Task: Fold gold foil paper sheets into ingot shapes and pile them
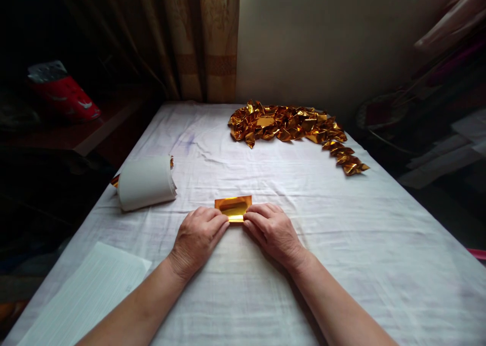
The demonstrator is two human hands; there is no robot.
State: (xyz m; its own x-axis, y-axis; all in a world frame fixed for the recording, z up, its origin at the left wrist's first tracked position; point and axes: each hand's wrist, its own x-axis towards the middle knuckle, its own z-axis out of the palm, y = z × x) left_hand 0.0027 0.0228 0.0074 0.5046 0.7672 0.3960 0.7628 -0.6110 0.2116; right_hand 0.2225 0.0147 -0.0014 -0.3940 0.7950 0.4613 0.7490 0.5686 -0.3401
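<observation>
A small sheet of shiny gold foil paper [234,207] lies near the middle of the table, its near edge folded into a narrow strip. My left hand [200,233] pinches the left end of that near edge, thumb below and fingers above. At the right end, my right hand [274,231] grips the same edge, fingers pressed together. The far edge of the foil stands free beyond my fingers. Both forearms rest low over the white cloth.
A white cloth [341,245] with creases covers the table. Folded gold foil pieces [288,123] form a pile at the far right, trailing toward the edge. A curled stack of white-backed sheets [146,183] lies left; lined paper [91,295] is nearer. A red container [66,95] stands beyond.
</observation>
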